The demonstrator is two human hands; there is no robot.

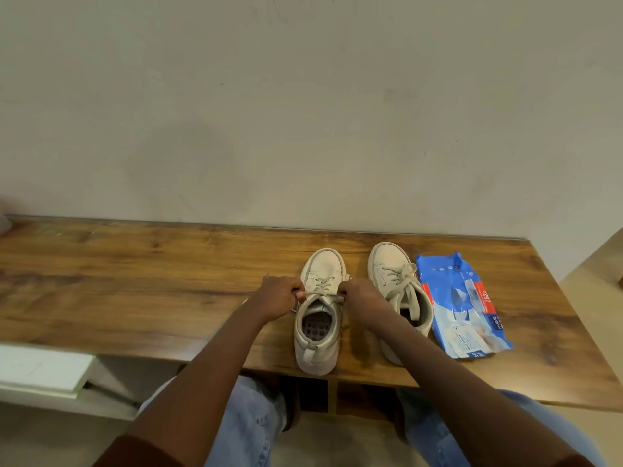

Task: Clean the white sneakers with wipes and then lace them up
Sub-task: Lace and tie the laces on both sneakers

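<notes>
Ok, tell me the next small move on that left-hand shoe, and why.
Probably cross the two lace ends and tie them. The left hand and right hand each pinch a lace end beside the left white leather sneaker, already threaded to its top eyelets.

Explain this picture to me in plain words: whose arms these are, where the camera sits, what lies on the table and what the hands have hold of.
There is no machine here. A person wears a wide-angle camera on the head, so you look down along their own two bare arms. That is the only view.

On the wooden table stand two white sneakers, toes toward the wall. The left sneaker is being worked on. The right sneaker already has laces through its eyelets, with loose ends lying across its opening. Beside it lies a blue pack of wipes.

The left hand and the right hand each pinch a lace end at the sides of the left sneaker, near its opening. So this looks like the lacing stage, not the wiping.
</notes>
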